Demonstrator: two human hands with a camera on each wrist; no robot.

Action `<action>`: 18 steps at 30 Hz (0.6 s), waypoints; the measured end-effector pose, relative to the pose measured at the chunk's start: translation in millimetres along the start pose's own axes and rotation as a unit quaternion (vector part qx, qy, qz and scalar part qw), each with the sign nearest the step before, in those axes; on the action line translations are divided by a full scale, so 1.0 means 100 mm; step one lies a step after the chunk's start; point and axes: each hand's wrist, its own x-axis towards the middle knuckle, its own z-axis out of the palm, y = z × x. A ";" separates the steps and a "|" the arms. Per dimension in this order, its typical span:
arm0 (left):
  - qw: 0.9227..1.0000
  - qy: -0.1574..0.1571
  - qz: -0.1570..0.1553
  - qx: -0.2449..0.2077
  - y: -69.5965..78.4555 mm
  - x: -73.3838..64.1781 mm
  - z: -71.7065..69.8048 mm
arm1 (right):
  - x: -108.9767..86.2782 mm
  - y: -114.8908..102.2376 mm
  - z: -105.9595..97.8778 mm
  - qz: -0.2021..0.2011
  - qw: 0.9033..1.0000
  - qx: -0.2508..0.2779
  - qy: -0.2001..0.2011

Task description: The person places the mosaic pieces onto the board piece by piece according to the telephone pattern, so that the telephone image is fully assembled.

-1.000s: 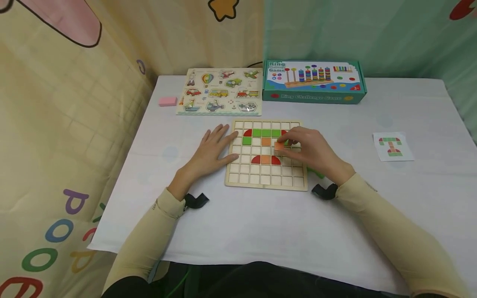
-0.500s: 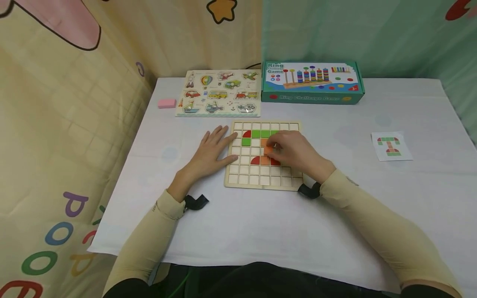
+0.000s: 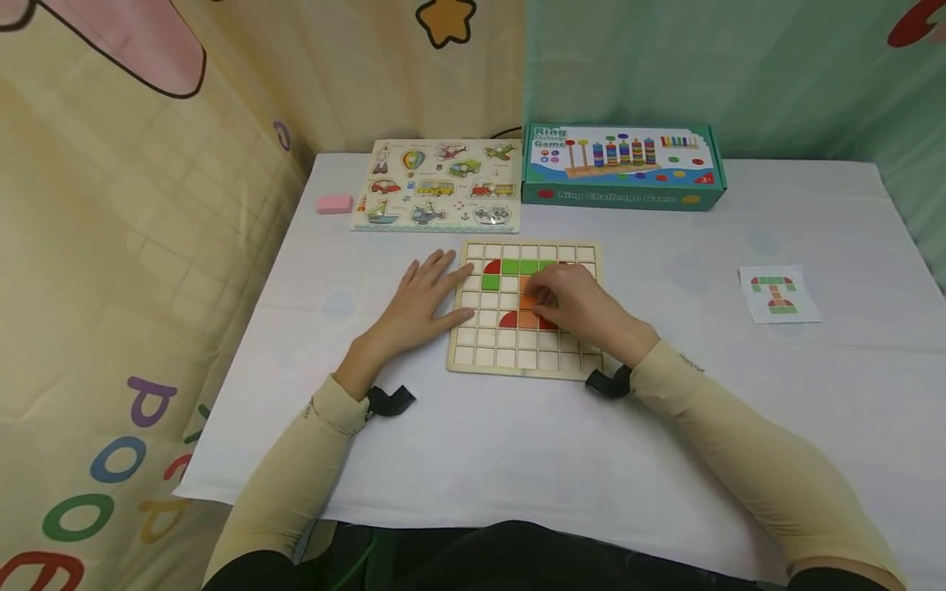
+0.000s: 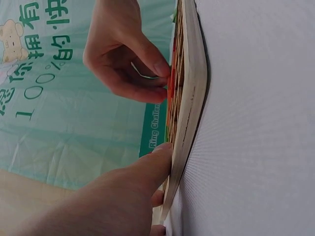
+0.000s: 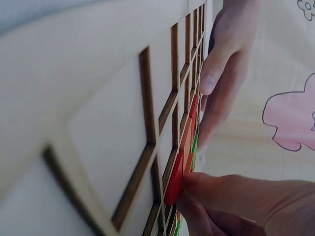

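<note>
A wooden grid board [image 3: 488, 359] lies on the table. My left hand [image 3: 417, 302] rests at its left edge with fingers spread, the thumb and a fingertip on the frame. My right hand [image 3: 584, 308] bends over the middle of the grid, pinching an orange square tile [image 3: 528, 302] between thumb and index finger. That tile sits in line with an orange tile above and another orange tile [image 3: 527, 321] below. Green squares [image 3: 520, 267] fill part of an upper row, beside a red quarter-round [image 3: 492, 267]. A red quarter-round [image 5: 174, 182] shows near my right fingertips; my hand covers the tiles on the right.
A pattern card [image 3: 779, 294] lies at the right. Behind the board are a vehicle picture puzzle [image 3: 436, 182] and a green Ring Challenge Game box [image 3: 624, 168]. A pink block [image 3: 334, 204] sits at the back left of the white-covered table [image 3: 473, 460].
My right hand has moved left across the board, carrying the orange tile into the column between the other two orange tiles, and lowered it there. My left hand has stayed in place.
</note>
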 end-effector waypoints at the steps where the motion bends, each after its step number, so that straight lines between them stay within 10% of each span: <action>1: 1.000 -0.001 -0.001 0.001 0.00 0.00 0.00 | 0.00 0.00 0.00 0.003 1.000 0.000 -0.001; 18: 1.000 0.002 0.002 -0.003 0.01 -0.01 -0.01 | -0.23 0.25 -0.17 0.005 1.000 0.026 0.001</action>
